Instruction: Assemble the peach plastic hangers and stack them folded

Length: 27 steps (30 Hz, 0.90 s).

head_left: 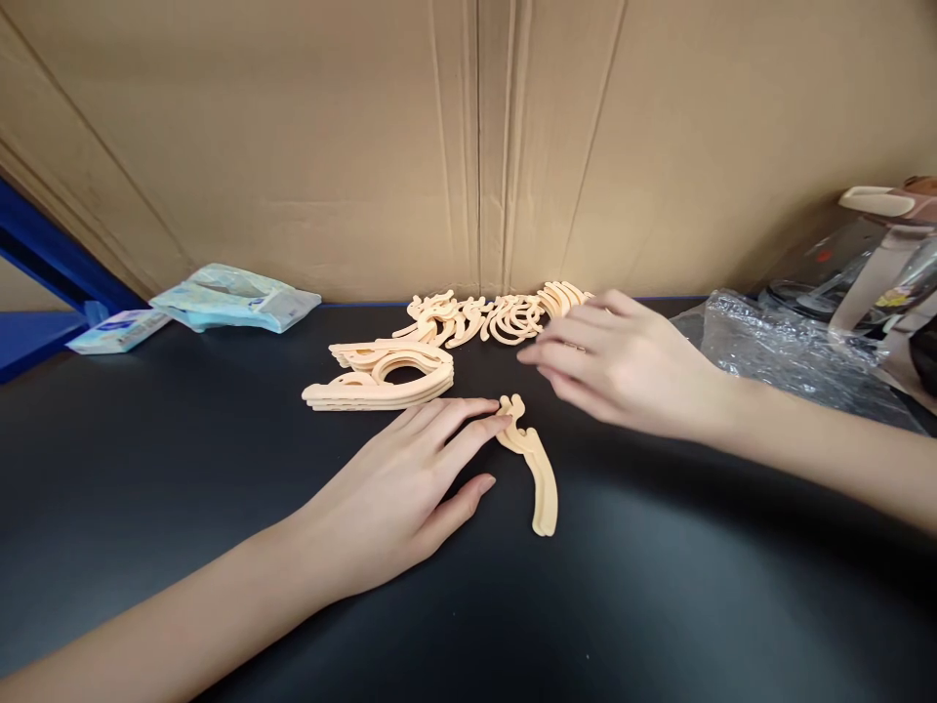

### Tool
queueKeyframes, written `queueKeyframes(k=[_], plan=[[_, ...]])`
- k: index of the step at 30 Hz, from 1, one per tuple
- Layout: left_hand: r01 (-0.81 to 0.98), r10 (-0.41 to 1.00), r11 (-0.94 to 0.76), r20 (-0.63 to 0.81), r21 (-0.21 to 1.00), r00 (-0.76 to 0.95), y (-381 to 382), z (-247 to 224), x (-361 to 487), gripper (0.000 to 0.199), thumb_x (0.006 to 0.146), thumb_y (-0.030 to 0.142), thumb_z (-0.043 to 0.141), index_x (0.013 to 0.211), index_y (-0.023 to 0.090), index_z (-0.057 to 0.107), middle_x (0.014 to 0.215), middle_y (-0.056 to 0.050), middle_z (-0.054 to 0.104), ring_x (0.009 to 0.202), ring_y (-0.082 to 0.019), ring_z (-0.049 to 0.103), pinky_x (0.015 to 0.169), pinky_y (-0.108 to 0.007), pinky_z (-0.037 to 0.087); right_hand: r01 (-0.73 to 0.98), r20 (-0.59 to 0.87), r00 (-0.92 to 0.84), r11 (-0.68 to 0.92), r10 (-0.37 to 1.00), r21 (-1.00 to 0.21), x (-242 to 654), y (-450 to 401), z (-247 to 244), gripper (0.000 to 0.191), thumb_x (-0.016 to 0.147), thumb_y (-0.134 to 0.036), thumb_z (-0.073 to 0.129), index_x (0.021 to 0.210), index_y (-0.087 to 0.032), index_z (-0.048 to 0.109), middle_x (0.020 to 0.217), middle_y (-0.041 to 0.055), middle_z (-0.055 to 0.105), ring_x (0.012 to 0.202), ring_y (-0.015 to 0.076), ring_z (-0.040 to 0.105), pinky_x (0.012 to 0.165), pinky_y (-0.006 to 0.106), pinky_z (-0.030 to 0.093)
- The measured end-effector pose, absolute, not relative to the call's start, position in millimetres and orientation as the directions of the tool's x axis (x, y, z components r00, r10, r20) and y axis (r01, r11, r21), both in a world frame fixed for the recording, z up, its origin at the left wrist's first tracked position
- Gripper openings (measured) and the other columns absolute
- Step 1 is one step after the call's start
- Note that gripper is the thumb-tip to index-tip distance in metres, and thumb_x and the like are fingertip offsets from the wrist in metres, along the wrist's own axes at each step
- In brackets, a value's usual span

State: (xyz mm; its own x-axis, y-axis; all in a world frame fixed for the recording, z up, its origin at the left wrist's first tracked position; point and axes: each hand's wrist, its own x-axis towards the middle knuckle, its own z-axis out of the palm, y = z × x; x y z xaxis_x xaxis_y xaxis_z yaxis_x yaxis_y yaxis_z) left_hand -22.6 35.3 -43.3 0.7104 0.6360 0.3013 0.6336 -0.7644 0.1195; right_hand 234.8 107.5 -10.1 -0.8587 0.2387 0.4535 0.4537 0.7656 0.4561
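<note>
Two curved beige pieces, one overlapping the other, lie on the black table near the middle. My left hand rests beside them with its fingers apart, its fingertips touching their upper end. My right hand hovers over the table to the right of a row of loose beige pieces, its fingers spread. Nothing can be seen in either hand. Behind my left hand sits a neat stack of flat beige assembled shapes with a round opening.
At the back left lie a blue-and-white tissue pack and a smaller pack. Crumpled clear plastic and a transparent jug with a beige lid stand at the right. A cardboard wall closes off the back.
</note>
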Motion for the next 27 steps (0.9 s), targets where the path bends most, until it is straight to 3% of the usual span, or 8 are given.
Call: queueKeyframes(k=[5,10,16,19,27], plan=[[0.618,0.623,-0.775,0.325,0.134,0.711,35.3,-44.1,-22.8,0.035,0.104,0.026,0.044,0.139,0.020,0.050,0.142,-0.010,0.056,0.130,-0.028,0.053,0.107,-0.043,0.048,0.571,0.389,-0.814,0.716,0.431,0.403,212.2,157.4,-15.4,0.017,0.099,-0.022,0.056,0.103,-0.012,0.069,0.097,0.0090,0.067,0.087,0.0218,0.060,0.078,0.033,0.033],[0.631,0.637,-0.766,0.280,0.126,0.718,35.4,-41.9,-22.3,0.035,0.103,0.025,0.045,0.136,0.017,0.054,0.141,-0.012,0.057,0.129,-0.031,0.054,0.107,-0.048,0.049,0.631,0.407,-0.775,0.640,0.484,0.439,185.3,170.4,-27.3,0.029,0.093,-0.038,0.068,0.098,-0.009,0.070,0.097,0.0132,0.068,0.090,0.0258,0.058,0.076,0.035,0.030],[0.633,0.641,-0.763,0.281,0.132,0.714,33.6,-41.6,-20.4,0.035,0.102,0.024,0.047,0.135,0.015,0.055,0.140,-0.013,0.058,0.130,-0.031,0.054,0.108,-0.049,0.047,0.610,0.403,-0.791,0.636,0.460,0.473,171.6,171.3,-33.6,0.018,0.097,-0.020,0.058,0.092,-0.009,0.070,0.087,0.0125,0.070,0.086,0.0258,0.057,0.074,0.036,0.028],[0.632,0.638,-0.764,0.288,0.126,0.714,33.6,-42.3,-20.8,0.037,0.103,0.025,0.047,0.137,0.014,0.053,0.139,-0.013,0.058,0.130,-0.031,0.054,0.109,-0.049,0.047,0.596,0.400,-0.802,0.636,0.443,0.491,170.4,171.8,-34.3,0.023,0.098,-0.011,0.049,0.088,-0.010,0.070,0.081,0.0109,0.069,0.082,0.0246,0.057,0.072,0.036,0.028],[0.639,0.645,-0.759,0.283,0.127,0.710,34.9,-42.7,-22.1,0.036,0.103,0.026,0.046,0.137,0.016,0.053,0.139,-0.013,0.059,0.130,-0.030,0.055,0.109,-0.048,0.048,0.547,0.411,-0.835,0.630,0.365,0.552,169.4,170.2,-36.6,0.028,0.096,0.001,0.042,0.094,-0.010,0.068,0.088,0.0114,0.068,0.082,0.0241,0.053,0.072,0.037,0.028]])
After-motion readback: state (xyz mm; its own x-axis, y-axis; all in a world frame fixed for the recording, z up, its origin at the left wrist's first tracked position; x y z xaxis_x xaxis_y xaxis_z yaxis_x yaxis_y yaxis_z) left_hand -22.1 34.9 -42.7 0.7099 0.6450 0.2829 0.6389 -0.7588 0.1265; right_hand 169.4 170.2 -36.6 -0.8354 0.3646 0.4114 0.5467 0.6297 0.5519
